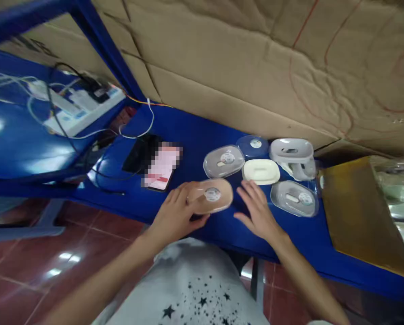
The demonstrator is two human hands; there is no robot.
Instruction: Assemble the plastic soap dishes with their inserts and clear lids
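Observation:
My left hand (pixel 178 210) grips the left end of a clear oval plastic lid (pixel 218 192) with a round sticker, fingers over its far edge and thumb at the near side. Just right of it, my right hand (pixel 256 210) is open, fingers apart and holding nothing, close to a cream oval lid (pixel 261 171). Beyond lie another clear lid with a sticker (pixel 224 161) and a clear blue-looking one (pixel 251 146). A white plastic oval container (pixel 291 149) stands at the back right. Nearer sits one more clear lid (pixel 294 198).
Two phones, one black (pixel 139 155) and one with a lit pink screen (pixel 163 167), lie left on the blue table (pixel 184 126). A power strip (pixel 83 117) with tangled cables is farther left. Cardboard (pixel 222 54) walls the back; a brown box (pixel 360 216) stands right.

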